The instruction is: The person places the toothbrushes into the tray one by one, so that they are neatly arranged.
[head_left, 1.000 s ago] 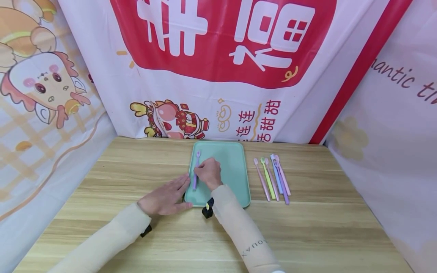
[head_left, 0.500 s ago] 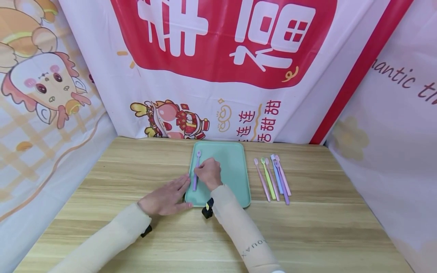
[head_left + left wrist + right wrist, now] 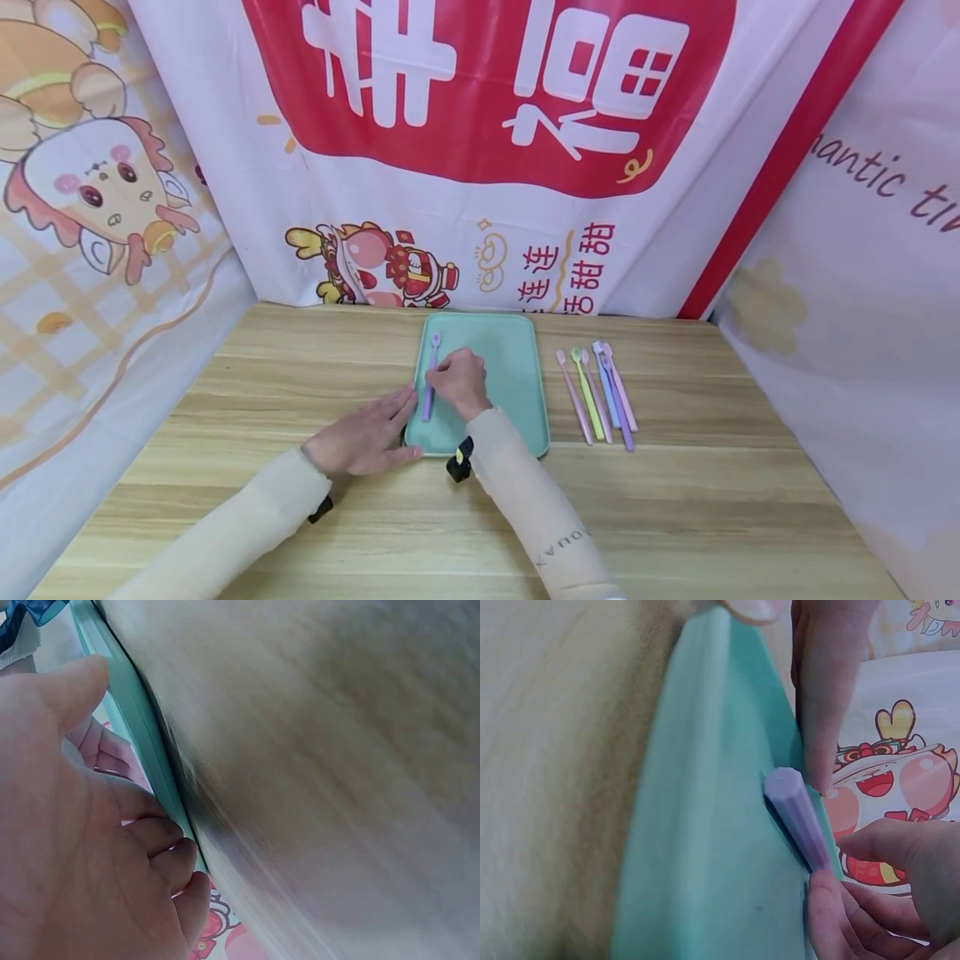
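Observation:
A purple toothbrush (image 3: 428, 402) lies lengthwise along the left side of a mint-green tray (image 3: 517, 400), its head toward the back. My right hand (image 3: 462, 382) pinches the handle near its middle, and part of the handle is hidden behind the fingers. In the right wrist view, the thick end of the purple toothbrush (image 3: 799, 814) points toward the camera, with the right fingers (image 3: 826, 900) at its far part. My left hand (image 3: 367, 433) rests against the tray's left edge, fingers extended. Seen from the left wrist, its fingertips touch the tray rim (image 3: 139, 720).
Right of the tray, several toothbrushes lie on the wooden table (image 3: 690, 467): pink (image 3: 574, 398), yellow-green (image 3: 588, 396), blue and purple (image 3: 622, 408), some overlapping. A printed cloth (image 3: 480, 167) hangs behind the table, with more cloth at both sides.

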`<state>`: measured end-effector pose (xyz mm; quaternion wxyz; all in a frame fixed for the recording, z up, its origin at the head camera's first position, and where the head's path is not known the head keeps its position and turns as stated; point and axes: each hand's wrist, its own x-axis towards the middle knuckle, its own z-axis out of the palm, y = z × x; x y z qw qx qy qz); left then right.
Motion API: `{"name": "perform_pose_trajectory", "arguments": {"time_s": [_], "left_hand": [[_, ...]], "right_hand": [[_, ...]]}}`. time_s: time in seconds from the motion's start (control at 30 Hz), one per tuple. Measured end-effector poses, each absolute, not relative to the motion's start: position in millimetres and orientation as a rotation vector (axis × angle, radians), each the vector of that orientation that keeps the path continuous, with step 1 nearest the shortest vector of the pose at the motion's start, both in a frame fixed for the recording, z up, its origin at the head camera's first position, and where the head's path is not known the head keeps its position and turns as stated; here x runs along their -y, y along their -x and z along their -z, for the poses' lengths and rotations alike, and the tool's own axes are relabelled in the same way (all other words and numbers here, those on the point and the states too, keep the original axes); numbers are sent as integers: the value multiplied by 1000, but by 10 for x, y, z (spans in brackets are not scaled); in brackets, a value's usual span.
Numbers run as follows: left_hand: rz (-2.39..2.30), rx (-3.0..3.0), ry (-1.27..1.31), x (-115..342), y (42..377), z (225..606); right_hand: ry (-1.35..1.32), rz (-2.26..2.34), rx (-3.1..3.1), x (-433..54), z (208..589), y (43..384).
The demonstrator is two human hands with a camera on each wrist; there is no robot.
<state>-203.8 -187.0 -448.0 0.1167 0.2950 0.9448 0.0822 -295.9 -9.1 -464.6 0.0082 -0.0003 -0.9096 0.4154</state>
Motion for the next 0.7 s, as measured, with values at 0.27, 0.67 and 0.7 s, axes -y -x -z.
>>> {"name": "perform_pose_trajectory", "arguments": {"time_s": [0.27,0.67,0.7], "left_hand": [[-239,-2762,-851,1859,2041,4474],[-263,-2745,-825,1857,2048,4469],[-260,-2746,-826,1853,2049,4467]], "right_hand": [[-230,-1384,2847,-135,4503,2956],[-659,-1381,2892,-571,4241,2877],[-682,-1389,2890,-615,4213,2862]]}}
